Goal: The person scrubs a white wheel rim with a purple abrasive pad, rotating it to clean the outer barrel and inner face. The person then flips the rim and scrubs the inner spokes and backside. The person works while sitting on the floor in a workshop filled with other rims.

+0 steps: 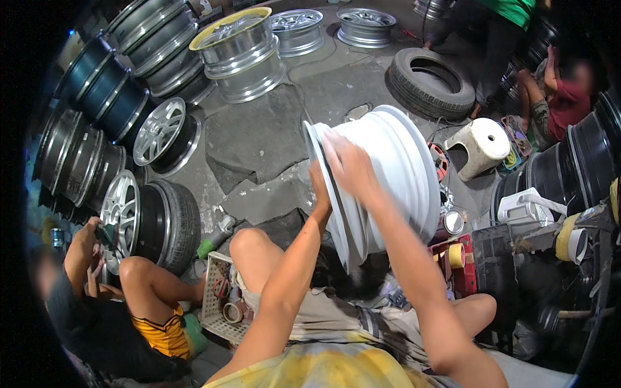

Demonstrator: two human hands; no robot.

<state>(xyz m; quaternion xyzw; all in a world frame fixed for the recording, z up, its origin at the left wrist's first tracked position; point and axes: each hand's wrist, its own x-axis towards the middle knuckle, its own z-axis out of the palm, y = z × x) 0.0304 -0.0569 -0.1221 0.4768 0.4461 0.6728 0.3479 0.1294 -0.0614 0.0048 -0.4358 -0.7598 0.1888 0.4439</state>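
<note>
A pale grey-white wheel rim (401, 161) stands on edge in front of me, between my knees. My left hand (318, 184) is at its left-hand flange, closed on the edge, with the fingers partly hidden. Across the upper part of the same flange lies my right hand (349, 165), its fingers blurred by motion. Whether anything thin is under those fingers cannot be made out.
A plastic basket (217, 313) with tape and tools sits by my left leg. To the right are a white stool (479, 147), a red tray (469, 268) and a tin (453, 222). Stacked rims (155, 48) line the left; a tyre (431, 84) lies behind. Other people work nearby.
</note>
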